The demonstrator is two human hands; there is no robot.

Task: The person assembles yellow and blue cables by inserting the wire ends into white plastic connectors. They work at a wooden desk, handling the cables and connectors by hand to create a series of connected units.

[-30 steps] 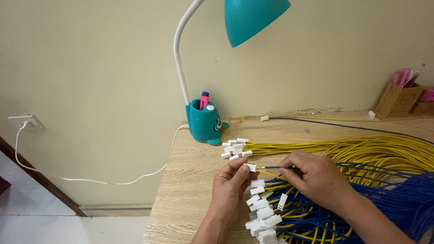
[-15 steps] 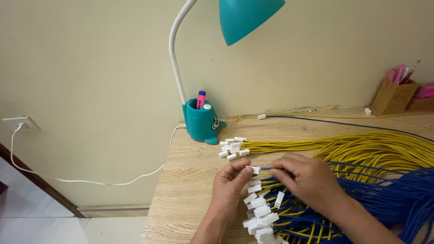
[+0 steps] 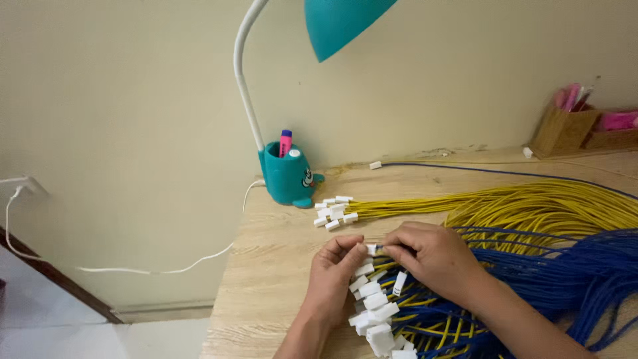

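My left hand (image 3: 334, 272) and my right hand (image 3: 432, 256) meet over a wooden desk (image 3: 279, 266). Between their fingertips they pinch one small white connector (image 3: 372, 249) on a wire end. Under the hands lies a heap of blue and yellow wires (image 3: 465, 319) tipped with several white connectors (image 3: 375, 312). Further back, a bundle of yellow wires (image 3: 531, 203) stretches to the right, its white connector ends (image 3: 334, 211) fanned out near the lamp base.
A teal desk lamp (image 3: 345, 23) on a white neck rises from a teal pen holder (image 3: 289, 176) with a pink marker. A white cable (image 3: 166, 269) runs to a wall socket at left. A brown holder (image 3: 561, 129) stands at back right. The desk's left edge is close.
The view has shifted slightly. My hands have stayed over the wire heap, and my fingertips have drawn closer together around the white connector.
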